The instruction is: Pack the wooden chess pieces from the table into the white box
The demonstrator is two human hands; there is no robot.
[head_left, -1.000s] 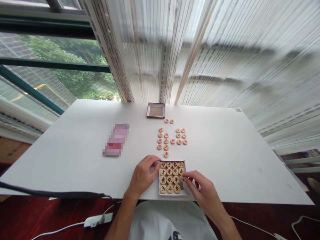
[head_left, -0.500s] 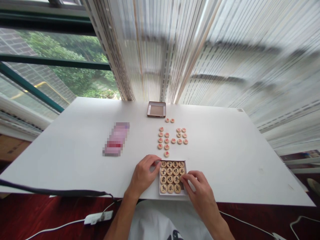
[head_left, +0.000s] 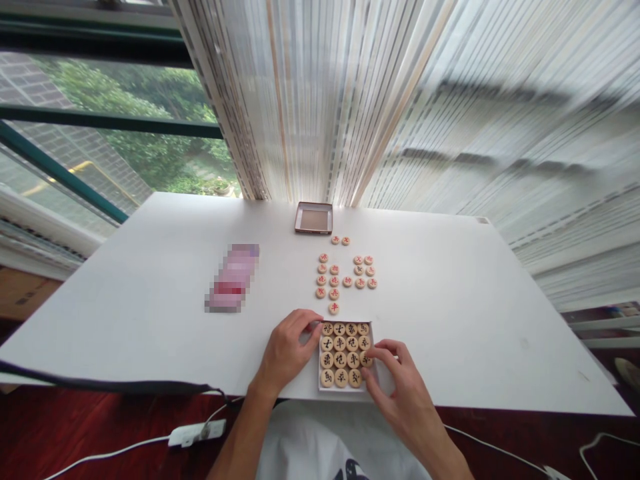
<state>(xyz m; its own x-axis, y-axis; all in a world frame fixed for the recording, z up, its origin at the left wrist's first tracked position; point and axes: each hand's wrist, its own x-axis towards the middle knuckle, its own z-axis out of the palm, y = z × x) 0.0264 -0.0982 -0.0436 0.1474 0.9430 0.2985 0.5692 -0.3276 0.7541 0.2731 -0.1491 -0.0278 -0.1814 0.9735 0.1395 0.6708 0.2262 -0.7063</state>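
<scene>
A shallow white-walled box [head_left: 321,380] sits at the table's near edge, filled with rows of round wooden Chinese chess pieces [head_left: 340,360] marked in black. At its upper left corner my left hand [head_left: 290,347] pinches the rim between thumb and fingers. My right hand [head_left: 400,377] is over the right side with thumb and index finger apart. Its index fingertip touches or hovers by a chess piece [head_left: 366,358] in the right column; the thumb is beside the bottom row and hides the lower right corner. Beyond the box, red-marked chess pieces [head_left: 334,281] lie loosely grouped, with one black-marked piece [head_left: 359,270] among them.
An open box lid or tray [head_left: 314,221] rests at the table's far side. Left of the pieces lies a blurred pink rectangular thing [head_left: 233,279]. A black cable [head_left: 110,385] runs along the near left edge of the white table [head_left: 450,300]. String curtains hang behind it.
My right thumb has spread away from the index finger and moved down, baring the chess piece in the right column. My left hand has kept its place on the box corner.
</scene>
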